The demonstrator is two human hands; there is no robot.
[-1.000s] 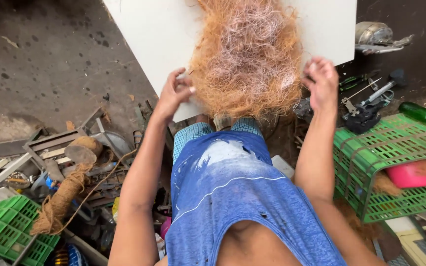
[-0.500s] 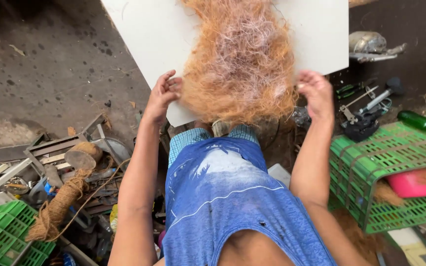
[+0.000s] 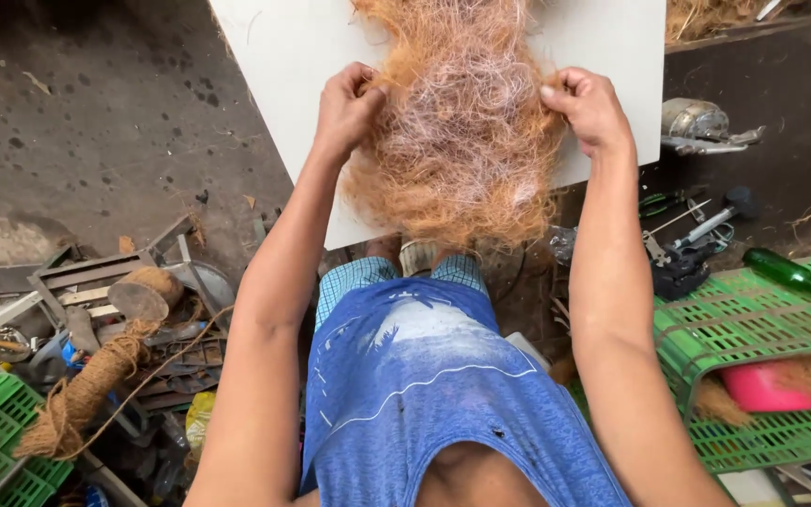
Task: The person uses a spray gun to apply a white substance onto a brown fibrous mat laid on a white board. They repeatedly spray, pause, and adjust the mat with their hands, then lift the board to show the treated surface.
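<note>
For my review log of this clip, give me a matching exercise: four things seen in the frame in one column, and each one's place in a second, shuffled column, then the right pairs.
Things:
1. mass of coir fibre
2. green glass bottle
3. coil of brown rope
4. pink object

Places:
A. inside the green crate lying on its side, at the right
B. on the white board, between the left hand and the right hand
C. among the clutter at lower left
D. on top of the green crate

Pairs: 1-B, 2-D, 3-C, 4-A
</note>
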